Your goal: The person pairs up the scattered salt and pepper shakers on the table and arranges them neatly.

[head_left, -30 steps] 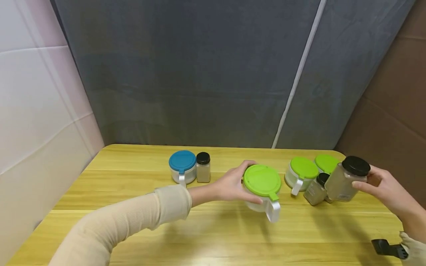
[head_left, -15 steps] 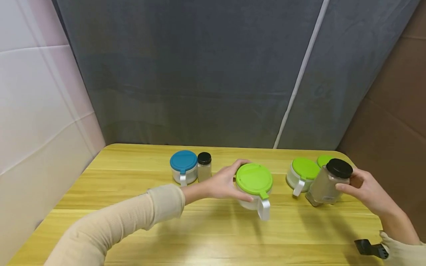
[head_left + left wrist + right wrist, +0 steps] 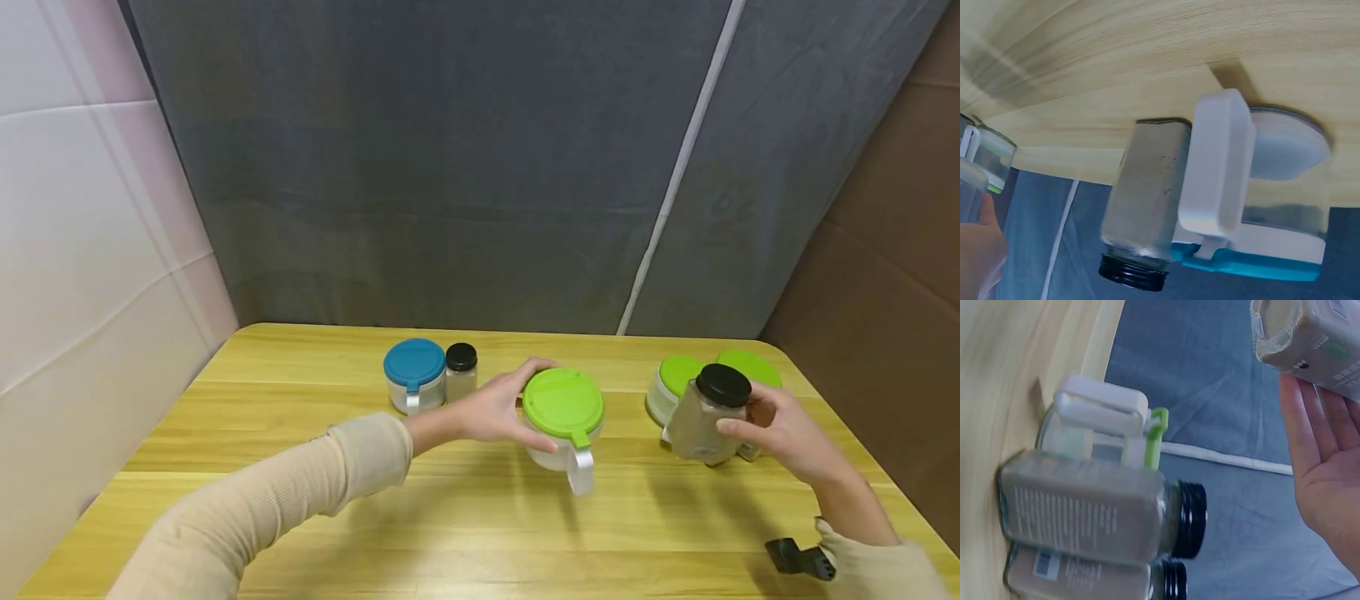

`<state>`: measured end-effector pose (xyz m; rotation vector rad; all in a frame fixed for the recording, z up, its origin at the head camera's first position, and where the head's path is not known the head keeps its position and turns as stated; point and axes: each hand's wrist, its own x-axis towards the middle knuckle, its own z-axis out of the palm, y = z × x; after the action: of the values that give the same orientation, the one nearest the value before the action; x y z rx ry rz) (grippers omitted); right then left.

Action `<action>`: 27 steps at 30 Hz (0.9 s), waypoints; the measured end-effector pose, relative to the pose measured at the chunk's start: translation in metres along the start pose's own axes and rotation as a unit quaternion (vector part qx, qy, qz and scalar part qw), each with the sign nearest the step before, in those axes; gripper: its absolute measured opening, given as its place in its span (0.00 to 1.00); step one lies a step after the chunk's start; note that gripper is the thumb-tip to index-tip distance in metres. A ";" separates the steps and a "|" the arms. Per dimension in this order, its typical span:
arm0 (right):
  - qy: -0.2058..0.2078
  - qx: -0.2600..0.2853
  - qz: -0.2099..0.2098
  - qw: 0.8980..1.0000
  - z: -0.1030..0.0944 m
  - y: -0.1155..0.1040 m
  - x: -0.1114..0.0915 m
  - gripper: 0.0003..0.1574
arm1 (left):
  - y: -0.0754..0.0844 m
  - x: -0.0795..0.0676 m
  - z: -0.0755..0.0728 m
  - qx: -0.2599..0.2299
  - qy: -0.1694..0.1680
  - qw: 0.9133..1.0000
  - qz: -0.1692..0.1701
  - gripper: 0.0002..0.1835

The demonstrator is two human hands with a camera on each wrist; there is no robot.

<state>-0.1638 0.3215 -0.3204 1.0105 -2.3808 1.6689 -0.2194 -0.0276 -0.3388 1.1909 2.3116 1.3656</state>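
My left hand [image 3: 487,414] grips a seasoning jar with a green lid [image 3: 562,403] and a white handle, thumb on the near side and fingers at the back. It is held over the middle of the table. On the right, my right hand [image 3: 791,437] holds a square clear jar [image 3: 697,427] with a black lid, tilted, filled with greyish-brown powder. In the right wrist view the held jar [image 3: 1316,344] sits at the fingertips. Behind it two standing black-lidded jars, the nearer jar [image 3: 1085,506] in full view, are mostly hidden from the head camera.
Further left stand a blue-lidded jar [image 3: 414,364] with a white handle and a black-lidded powder jar [image 3: 461,379], side by side. Two green-lidded jars, one green-lidded jar [image 3: 662,396] partly covered and another green lid [image 3: 757,367], stand at the back right. A grey curtain [image 3: 420,167] hangs behind the wooden table.
My right hand has carried the black-lidded jar to the left, across the front of the standing jars. The left hand has shifted a little left with the green-lidded jar.
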 end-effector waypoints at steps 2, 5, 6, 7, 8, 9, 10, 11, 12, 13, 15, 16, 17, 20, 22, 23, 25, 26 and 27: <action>-0.002 -0.001 -0.004 1.000 0.004 0.001 0.002 0.30 | -0.002 -0.001 -0.001 -0.009 -0.006 1.000 -0.002 0.45; -0.011 0.007 -0.014 1.000 0.009 0.003 0.004 0.28 | -0.005 -0.003 -0.003 -0.016 -0.017 1.000 -0.002 0.45; -0.015 0.012 -0.018 1.000 0.011 0.004 0.005 0.28 | -0.006 -0.004 -0.003 -0.016 -0.020 1.000 -0.001 0.45; -0.017 0.015 -0.021 1.000 0.013 0.005 0.006 0.28 | -0.007 -0.004 -0.004 -0.015 -0.023 1.000 0.000 0.45; -0.020 0.018 -0.023 0.999 0.015 0.006 0.007 0.29 | -0.008 -0.005 -0.004 -0.015 -0.027 1.000 0.001 0.45; -0.021 0.019 -0.024 0.999 0.017 0.007 0.008 0.30 | -0.009 -0.005 -0.005 -0.016 -0.032 0.999 0.002 0.45; -0.022 0.021 -0.026 0.999 0.019 0.008 0.009 0.30 | -0.010 -0.006 -0.005 -0.017 -0.035 0.999 0.002 0.45; -0.025 0.024 -0.028 0.999 0.021 0.008 0.010 0.31 | -0.011 -0.006 -0.006 -0.018 -0.038 0.999 0.002 0.45; -0.025 0.022 -0.031 0.999 0.023 0.009 0.011 0.31 | -0.012 -0.006 -0.006 -0.020 -0.042 0.999 0.001 0.45; -0.025 0.022 -0.033 0.999 0.025 0.010 0.012 0.31 | -0.013 -0.007 -0.007 -0.022 -0.046 0.999 0.000 0.45; -0.030 0.025 -0.037 0.999 0.030 0.011 0.014 0.29 | -0.015 -0.007 -0.008 -0.026 -0.052 0.998 -0.004 0.44; -0.032 0.027 -0.038 0.998 0.032 0.012 0.016 0.29 | -0.016 -0.008 -0.009 -0.028 -0.055 0.998 -0.006 0.44; -0.034 0.028 -0.036 0.998 0.034 0.012 0.017 0.29 | -0.017 -0.008 -0.009 -0.028 -0.057 0.998 -0.008 0.44; -0.043 0.035 -0.027 0.998 0.040 0.015 0.020 0.29 | -0.020 -0.008 -0.011 -0.025 -0.063 0.998 -0.010 0.44; -0.046 0.037 -0.018 0.998 0.044 0.017 0.022 0.31 | -0.023 -0.008 -0.012 -0.020 -0.067 0.998 -0.010 0.44; -0.046 0.037 -0.012 0.998 0.046 0.018 0.022 0.31 | -0.020 -0.009 -0.013 -0.016 -0.067 0.998 -0.012 0.44; -0.045 0.034 0.002 0.998 0.050 0.020 0.024 0.31 | -0.019 -0.009 -0.015 -0.009 -0.069 0.997 -0.014 0.43; -0.044 0.031 0.008 0.999 0.052 0.021 0.024 0.31 | -0.020 -0.009 -0.015 -0.006 -0.069 0.997 -0.017 0.43; -0.044 0.029 0.014 0.999 0.053 0.023 0.025 0.31 | -0.020 -0.008 -0.016 -0.005 -0.069 0.997 -0.021 0.43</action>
<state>-0.1792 0.2684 -0.3510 1.0863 -2.4232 1.7484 -0.2333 -0.0489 -0.3479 1.1878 2.2191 1.2371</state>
